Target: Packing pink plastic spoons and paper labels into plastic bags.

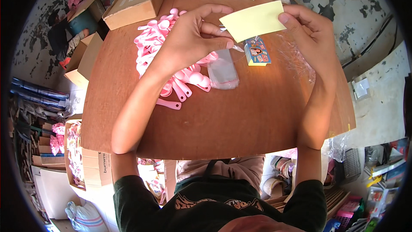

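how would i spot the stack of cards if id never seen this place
On the big brown table, find the heap of pink spoons, then the clear bags at its right. Just right of those bags sits the stack of cards. Unlike its neighbours, it has a blue printed top and yellow edge.

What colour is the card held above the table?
The card shows pale yellow, best in the head view.

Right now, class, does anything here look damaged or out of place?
Yes. The wall at upper right looks damaged, its surface broken by dark, flaked-looking patches. Crumpled clear plastic lies loose on the right of the table, looking untidy. The yellow card in the right hand looks intact.
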### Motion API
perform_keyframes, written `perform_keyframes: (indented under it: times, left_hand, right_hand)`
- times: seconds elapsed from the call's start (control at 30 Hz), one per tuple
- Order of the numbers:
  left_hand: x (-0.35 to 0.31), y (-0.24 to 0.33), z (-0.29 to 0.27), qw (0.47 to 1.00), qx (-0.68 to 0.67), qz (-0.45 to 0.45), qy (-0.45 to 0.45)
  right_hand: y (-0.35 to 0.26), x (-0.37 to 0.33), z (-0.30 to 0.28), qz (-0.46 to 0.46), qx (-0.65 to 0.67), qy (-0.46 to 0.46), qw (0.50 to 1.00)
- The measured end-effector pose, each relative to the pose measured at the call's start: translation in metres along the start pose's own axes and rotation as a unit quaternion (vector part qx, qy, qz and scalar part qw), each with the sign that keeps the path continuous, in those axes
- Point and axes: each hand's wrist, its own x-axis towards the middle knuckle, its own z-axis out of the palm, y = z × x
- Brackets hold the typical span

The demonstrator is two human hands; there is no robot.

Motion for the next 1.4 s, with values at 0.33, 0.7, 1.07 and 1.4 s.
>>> perform_keyframes:
  times: [0.33,0.7,1.07,1.4]
  left_hand:
    - [-0.004,0.005,0.002,0.999,0.038,-0.026,-0.019]
    - [-0.008,0.008,0.012,0.998,0.042,0.021,-0.029]
    - [-0.005,0.003,0.008,0.999,0.000,0.031,-0.029]
    - [-0.009,0.009,0.012,0.996,0.089,0.007,-0.017]
  right_hand:
    - [-0.012,-0.003,-0.005,-0.013,-0.076,-0.079,0.994]
    - [-0.003,-0.007,0.014,0.062,0.036,-0.178,0.981]
    - [-0.010,-0.004,0.012,0.044,0.059,-0.137,0.988]
    - [-0.002,-0.005,0.016,-0.011,0.053,-0.283,0.958]
